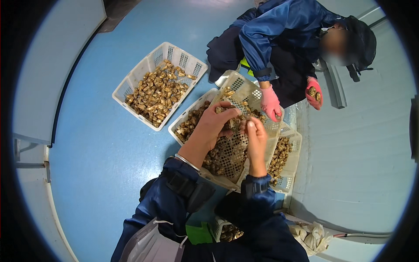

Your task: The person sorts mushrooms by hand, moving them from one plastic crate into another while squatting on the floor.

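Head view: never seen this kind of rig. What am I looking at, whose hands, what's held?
No machine here: a person works bare-handed. The single picture comes from a wide fisheye camera on their head, looking down, hence the bent edges. Their left hand and right hand reach up from the lower edge, close together over a pale mesh crate. Something small seems to be at the fingertips, too unclear to name. Apart from it, a white crate holding brown lumps stands on the blue floor. The co-worker at upper right is someone else: one pink glove is over the mesh crate, the other pink glove holds similar lumps.
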Demonstrator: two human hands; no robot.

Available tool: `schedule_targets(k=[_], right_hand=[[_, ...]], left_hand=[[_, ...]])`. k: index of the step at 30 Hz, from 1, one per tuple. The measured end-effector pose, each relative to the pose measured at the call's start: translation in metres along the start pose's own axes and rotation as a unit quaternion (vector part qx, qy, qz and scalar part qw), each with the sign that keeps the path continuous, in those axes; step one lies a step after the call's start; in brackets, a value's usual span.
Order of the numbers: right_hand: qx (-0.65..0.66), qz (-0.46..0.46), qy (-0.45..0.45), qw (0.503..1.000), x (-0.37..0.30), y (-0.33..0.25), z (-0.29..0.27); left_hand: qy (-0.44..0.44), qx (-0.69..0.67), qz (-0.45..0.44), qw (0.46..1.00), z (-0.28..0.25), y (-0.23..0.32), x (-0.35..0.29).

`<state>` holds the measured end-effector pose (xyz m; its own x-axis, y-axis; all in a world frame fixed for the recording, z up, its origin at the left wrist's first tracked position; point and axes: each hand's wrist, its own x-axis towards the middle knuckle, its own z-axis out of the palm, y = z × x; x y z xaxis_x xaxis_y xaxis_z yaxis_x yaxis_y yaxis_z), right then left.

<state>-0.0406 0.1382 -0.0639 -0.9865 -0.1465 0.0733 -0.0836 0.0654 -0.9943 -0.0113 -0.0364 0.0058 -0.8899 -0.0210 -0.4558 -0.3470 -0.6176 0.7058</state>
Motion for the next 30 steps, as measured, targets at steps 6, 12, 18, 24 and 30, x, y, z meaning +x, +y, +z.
schedule_targets(k=[6, 12, 18, 24, 30], right_hand=[[-0.421, -0.076, -0.08, 0.901, 0.034, 0.154, -0.023], [-0.541, 0.046, -0.118, 0.832, 0.029, 0.204, -0.018], [-0.271, 0.094, -0.021, 0.958, 0.011, 0.165, -0.045], [0.003, 0.117, 0.059, 0.991, -0.007, 0.053, -0.032], [-0.151, -0.157, 0.058, 0.974, -0.013, -0.054, 0.021]], left_hand=[[-0.022, -0.012, -0.011, 1.0, 0.002, 0.0, -0.003], [0.002, 0.01, -0.007, 1.0, -0.004, -0.001, -0.005], [0.001, 0.042, 0.007, 0.999, 0.002, 0.001, -0.006], [-0.017, 0.043, 0.008, 0.999, 0.008, -0.006, 0.001], [-0.006, 0.037, 0.017, 0.999, 0.004, 0.0, -0.011]])
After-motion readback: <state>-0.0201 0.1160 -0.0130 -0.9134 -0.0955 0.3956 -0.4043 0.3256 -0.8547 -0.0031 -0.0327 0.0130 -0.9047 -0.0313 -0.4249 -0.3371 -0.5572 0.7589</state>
